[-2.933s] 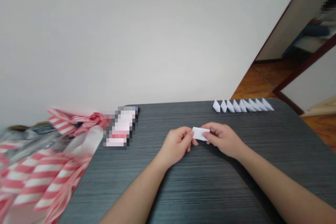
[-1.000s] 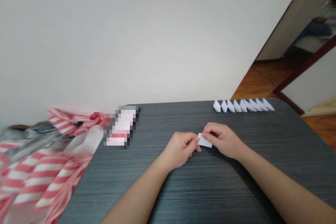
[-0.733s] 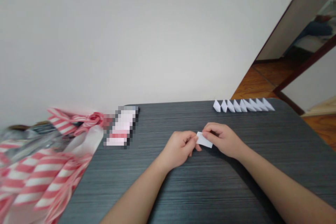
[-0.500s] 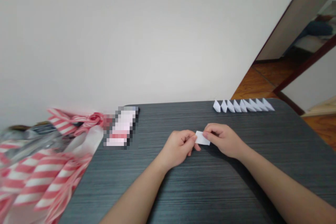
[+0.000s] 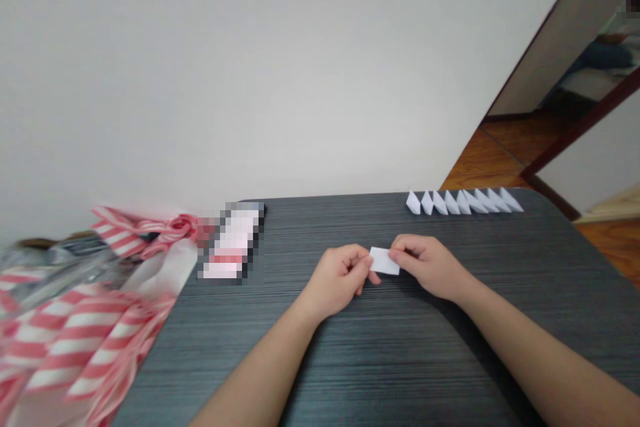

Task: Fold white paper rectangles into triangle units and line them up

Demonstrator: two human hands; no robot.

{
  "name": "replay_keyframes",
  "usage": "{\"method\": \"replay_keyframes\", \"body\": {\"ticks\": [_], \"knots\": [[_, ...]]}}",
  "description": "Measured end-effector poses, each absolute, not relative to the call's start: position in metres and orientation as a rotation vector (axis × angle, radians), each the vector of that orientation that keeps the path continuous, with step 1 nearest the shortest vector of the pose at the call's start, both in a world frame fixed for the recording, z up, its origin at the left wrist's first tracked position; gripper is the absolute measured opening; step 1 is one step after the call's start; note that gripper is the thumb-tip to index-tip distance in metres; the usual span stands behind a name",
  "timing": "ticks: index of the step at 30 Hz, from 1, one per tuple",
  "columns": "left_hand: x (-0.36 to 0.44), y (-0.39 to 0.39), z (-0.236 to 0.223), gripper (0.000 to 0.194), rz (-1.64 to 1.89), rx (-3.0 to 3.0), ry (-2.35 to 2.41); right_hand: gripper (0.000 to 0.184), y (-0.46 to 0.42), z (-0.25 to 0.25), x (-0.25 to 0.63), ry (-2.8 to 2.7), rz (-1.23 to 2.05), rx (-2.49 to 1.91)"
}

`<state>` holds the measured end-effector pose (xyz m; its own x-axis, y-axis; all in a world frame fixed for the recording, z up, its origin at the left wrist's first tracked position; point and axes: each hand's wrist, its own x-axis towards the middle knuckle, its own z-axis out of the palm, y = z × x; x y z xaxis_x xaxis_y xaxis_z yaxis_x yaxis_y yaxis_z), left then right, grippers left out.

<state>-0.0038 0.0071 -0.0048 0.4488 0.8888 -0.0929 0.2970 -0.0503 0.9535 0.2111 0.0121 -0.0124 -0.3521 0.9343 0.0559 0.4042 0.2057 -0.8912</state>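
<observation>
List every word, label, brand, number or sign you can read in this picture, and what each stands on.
No text can be read.
Flat, dark-edged rectangular object with a pink-and-white face: pixelated, any lettering unreadable.
Small, rectangular white paper piece: no marks visible.
Row of pointed, folded white paper pieces: no marks visible.
Red-and-white striped material: stripes, no lettering visible.

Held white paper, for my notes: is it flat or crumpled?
Flat: the white paper, between left hand and right hand, shows straight edges and smooth face.
</observation>
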Motion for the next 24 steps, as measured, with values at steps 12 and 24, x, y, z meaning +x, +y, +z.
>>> {"method": "replay_keyframes", "body": {"ticks": [12,24], "knots": [[-0.002,0.008,0.003,0.029,0.658,1.759,1.06,0.024,0.008,-0.001,0.203,-2.001,1.109,-1.161],[-0.002,0.007,0.01,0.035,0.628,1.787,1.075,0.021,0.007,0.0,0.201,-1.954,1.123,-1.228]]}}
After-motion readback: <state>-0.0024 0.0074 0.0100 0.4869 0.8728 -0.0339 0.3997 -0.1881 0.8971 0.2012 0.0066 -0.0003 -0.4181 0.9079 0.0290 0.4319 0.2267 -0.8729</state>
